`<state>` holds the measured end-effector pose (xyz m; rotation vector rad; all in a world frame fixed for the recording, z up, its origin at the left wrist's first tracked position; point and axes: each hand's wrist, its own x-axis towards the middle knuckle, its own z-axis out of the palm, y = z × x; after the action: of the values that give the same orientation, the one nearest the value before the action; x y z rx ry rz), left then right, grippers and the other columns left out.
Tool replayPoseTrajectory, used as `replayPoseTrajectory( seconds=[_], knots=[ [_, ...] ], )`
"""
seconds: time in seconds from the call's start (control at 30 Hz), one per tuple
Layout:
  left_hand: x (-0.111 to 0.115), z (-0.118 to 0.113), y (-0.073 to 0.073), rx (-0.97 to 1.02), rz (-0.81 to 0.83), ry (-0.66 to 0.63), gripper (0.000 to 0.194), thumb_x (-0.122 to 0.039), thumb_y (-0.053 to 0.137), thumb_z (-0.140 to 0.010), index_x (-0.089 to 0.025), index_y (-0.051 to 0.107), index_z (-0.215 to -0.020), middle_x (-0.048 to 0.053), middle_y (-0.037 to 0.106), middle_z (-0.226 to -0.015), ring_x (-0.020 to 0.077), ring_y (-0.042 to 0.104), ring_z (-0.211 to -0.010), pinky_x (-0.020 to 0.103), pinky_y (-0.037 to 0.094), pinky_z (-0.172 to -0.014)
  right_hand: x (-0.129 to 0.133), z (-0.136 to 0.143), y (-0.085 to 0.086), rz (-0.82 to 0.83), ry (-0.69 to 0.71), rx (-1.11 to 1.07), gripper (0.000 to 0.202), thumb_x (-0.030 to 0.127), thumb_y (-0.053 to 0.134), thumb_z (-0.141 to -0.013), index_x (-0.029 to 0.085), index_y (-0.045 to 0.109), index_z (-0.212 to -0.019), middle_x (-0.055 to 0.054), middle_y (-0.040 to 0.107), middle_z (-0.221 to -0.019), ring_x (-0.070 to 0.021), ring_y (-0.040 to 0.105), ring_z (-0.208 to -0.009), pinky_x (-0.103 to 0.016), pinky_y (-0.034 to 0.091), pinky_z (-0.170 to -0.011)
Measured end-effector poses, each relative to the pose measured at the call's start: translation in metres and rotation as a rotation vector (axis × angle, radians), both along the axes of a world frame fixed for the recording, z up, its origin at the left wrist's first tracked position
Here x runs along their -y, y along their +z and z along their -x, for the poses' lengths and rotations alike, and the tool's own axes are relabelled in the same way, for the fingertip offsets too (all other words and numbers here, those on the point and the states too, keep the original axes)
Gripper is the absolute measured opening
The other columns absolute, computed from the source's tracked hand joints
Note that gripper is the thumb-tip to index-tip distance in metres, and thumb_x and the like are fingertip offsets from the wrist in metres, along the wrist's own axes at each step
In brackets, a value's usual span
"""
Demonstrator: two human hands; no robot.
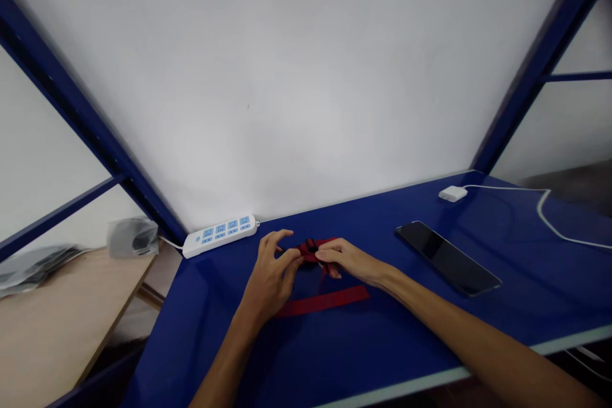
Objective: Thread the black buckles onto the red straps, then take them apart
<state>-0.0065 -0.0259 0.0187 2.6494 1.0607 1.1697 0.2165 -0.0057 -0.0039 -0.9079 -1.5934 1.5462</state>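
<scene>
Between my two hands a dark red ribbon bow with loops and black parts rests low over the blue table. My left hand pinches its left side between thumb and a finger, the other fingers curled above. On the bow's right side my right hand closes thumb and fingers on the ribbon near the middle. A flat strip of red ribbon lies on the table just in front of the hands, its left end partly behind my left wrist. My fingers cover parts of the bow.
A black phone lies on the blue table to the right. Behind it sits a white charger with a cable. A white power strip lies along the wall. At left is a wooden table with plastic bags.
</scene>
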Motion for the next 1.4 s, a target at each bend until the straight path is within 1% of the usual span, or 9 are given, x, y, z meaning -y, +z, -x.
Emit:
replayPoseTrajectory(
  seconds=[0.2,0.43,0.63,0.73,0.83,0.93,1.03,1.23,1.4],
  knots=[
    [0.003,-0.010,-0.005,-0.003,0.116,-0.029,0.004,-0.026,0.056,-0.096,-0.023,0.059,-0.097,0.009,0.049,-0.135,0.0266,0.044,-0.128,0.045,0.046,-0.103,0.003,0.003,0.000,0.017,0.017,0.018,0.047,0.059,0.063,-0.086,0.015,0.065,-0.070,0.001,0.059,-0.055,-0.0109,0.048,-0.047,-0.024,0.040,-0.051],
    [0.001,-0.004,-0.003,0.059,0.191,-0.073,0.014,-0.024,0.050,-0.099,-0.023,0.063,-0.095,0.009,0.050,-0.135,0.0217,0.057,-0.114,0.039,0.050,-0.096,0.003,0.004,0.002,-0.001,0.032,0.028,0.044,0.054,0.065,-0.087,0.014,0.065,-0.069,0.000,0.060,-0.057,-0.0122,0.052,-0.051,-0.024,0.042,-0.052],
    [-0.005,0.008,0.001,0.293,0.522,-0.178,0.020,-0.034,0.049,-0.098,-0.020,0.062,-0.091,0.009,0.054,-0.130,0.0157,0.065,-0.088,0.028,0.059,-0.071,0.004,-0.001,0.009,-0.007,-0.003,-0.009,0.039,0.049,0.068,-0.084,0.014,0.065,-0.066,-0.001,0.062,-0.057,-0.0140,0.056,-0.052,-0.026,0.045,-0.054],
    [-0.008,0.013,0.004,0.456,0.602,-0.179,0.021,-0.037,0.054,-0.096,-0.018,0.058,-0.087,0.008,0.052,-0.133,0.0128,0.066,-0.080,0.031,0.059,-0.072,0.005,-0.006,0.015,0.008,-0.060,-0.022,0.038,0.046,0.069,-0.083,0.014,0.063,-0.064,-0.001,0.061,-0.056,-0.0130,0.055,-0.050,-0.026,0.045,-0.053],
    [-0.008,0.012,0.005,0.615,0.773,-0.275,0.021,-0.039,0.062,-0.092,-0.021,0.057,-0.100,0.008,0.047,-0.141,0.0184,0.067,-0.094,0.036,0.059,-0.079,0.006,-0.009,0.020,0.049,-0.040,-0.089,0.037,0.048,0.071,-0.082,0.014,0.063,-0.069,-0.002,0.064,-0.065,-0.0143,0.060,-0.056,-0.029,0.051,-0.057],
    [-0.006,0.001,0.001,0.824,1.023,-0.417,0.044,-0.054,0.062,-0.089,-0.026,0.051,-0.122,0.011,0.050,-0.141,0.0264,0.063,-0.112,0.043,0.056,-0.088,0.007,-0.007,0.019,0.090,-0.018,-0.227,0.037,0.049,0.077,-0.078,0.015,0.061,-0.081,-0.003,0.066,-0.075,-0.0166,0.064,-0.065,-0.033,0.055,-0.062],
    [-0.005,-0.011,-0.005,0.993,1.196,-0.398,0.060,-0.067,0.050,-0.090,-0.022,0.051,-0.129,0.015,0.057,-0.133,0.0283,0.063,-0.111,0.045,0.053,-0.091,0.005,-0.003,0.010,0.127,-0.038,-0.314,0.039,0.046,0.082,-0.075,0.017,0.057,-0.085,0.001,0.062,-0.067,-0.0118,0.057,-0.056,-0.025,0.048,-0.053],
    [-0.001,-0.013,-0.012,0.584,1.096,-0.295,0.057,-0.046,0.069,-0.086,-0.021,0.052,-0.134,0.009,0.067,-0.106,0.0194,0.066,-0.086,0.036,0.053,-0.081,0.004,0.004,-0.003,0.175,0.046,-0.227,0.037,0.044,0.081,-0.078,0.014,0.059,-0.083,0.008,0.047,-0.051,-0.0038,0.032,-0.042,-0.018,0.022,-0.040],
    [0.010,-0.017,0.000,0.258,0.728,-0.195,0.054,-0.036,0.072,-0.084,-0.029,0.055,-0.135,0.007,0.060,-0.128,0.0238,0.057,-0.115,0.039,0.043,-0.103,0.011,0.008,0.002,0.243,0.131,-0.164,0.039,0.045,0.082,-0.077,0.012,0.064,-0.089,0.009,0.044,-0.053,-0.0023,0.027,-0.042,-0.019,0.017,-0.041]
  ],
)
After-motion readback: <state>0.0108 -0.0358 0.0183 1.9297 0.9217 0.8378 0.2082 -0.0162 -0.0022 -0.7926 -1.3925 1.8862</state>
